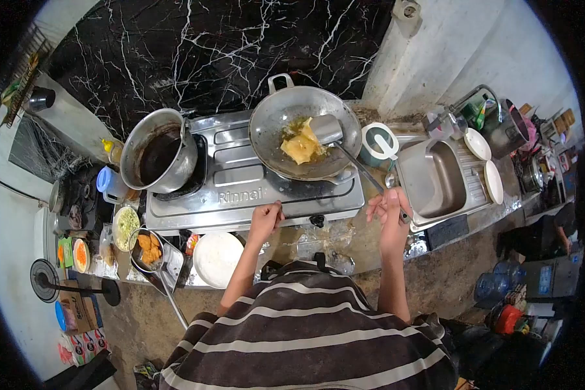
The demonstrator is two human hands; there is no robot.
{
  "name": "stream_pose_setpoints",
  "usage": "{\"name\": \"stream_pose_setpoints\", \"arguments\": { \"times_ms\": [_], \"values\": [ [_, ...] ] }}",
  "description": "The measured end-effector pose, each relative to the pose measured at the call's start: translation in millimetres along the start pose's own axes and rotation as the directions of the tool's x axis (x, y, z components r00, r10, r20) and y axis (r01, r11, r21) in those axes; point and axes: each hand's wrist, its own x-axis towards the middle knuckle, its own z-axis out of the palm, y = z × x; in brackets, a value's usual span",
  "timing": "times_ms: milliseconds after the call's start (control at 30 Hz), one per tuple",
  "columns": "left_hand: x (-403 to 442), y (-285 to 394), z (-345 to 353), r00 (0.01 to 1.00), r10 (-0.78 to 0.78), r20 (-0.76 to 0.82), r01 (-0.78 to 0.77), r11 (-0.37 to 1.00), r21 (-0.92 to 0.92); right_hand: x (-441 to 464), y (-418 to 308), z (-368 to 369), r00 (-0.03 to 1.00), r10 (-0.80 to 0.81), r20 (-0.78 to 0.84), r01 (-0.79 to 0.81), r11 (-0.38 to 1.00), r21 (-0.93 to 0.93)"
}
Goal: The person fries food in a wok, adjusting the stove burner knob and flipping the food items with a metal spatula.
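Observation:
My right hand (391, 211) is closed round the dark handle of a wok spatula (327, 129). The spatula's wide metal blade lies in the wok (266, 140), touching a golden piece of frying food (300, 147) in a little oil. The wok sits on the right burner of a steel gas stove (231, 156). Above the stove's front edge, my left hand (266, 220) is curled into a loose fist, with nothing visible in it. A stove knob (316, 221) shows to its right.
A deep pot (187, 156) occupies the left burner. At lower left are a strainer (134, 255) holding fried pieces, a white plate (218, 260) and a bowl of shredded vegetables (125, 227). A lidded tub (378, 144) and a sink (435, 179) stand right. Another person (539, 237) is at far right.

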Motion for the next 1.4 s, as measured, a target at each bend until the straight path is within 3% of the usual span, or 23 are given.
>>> {"name": "stream_pose_setpoints", "arguments": {
  "times_ms": [833,1400],
  "values": [
    [-2.2,2.5,0.5,1.0,-0.013,-0.013,0.014,1.0,0.025,0.1,0.5,1.5,0.999,-0.035,0.018,0.036,0.998,-0.06],
    [2.8,-2.9,-0.6,0.998,0.057,0.01,-0.057,0.998,0.02,1.0,-3.6,5.1,0.996,-0.039,0.079,0.045,0.997,-0.07]
  ]
}}
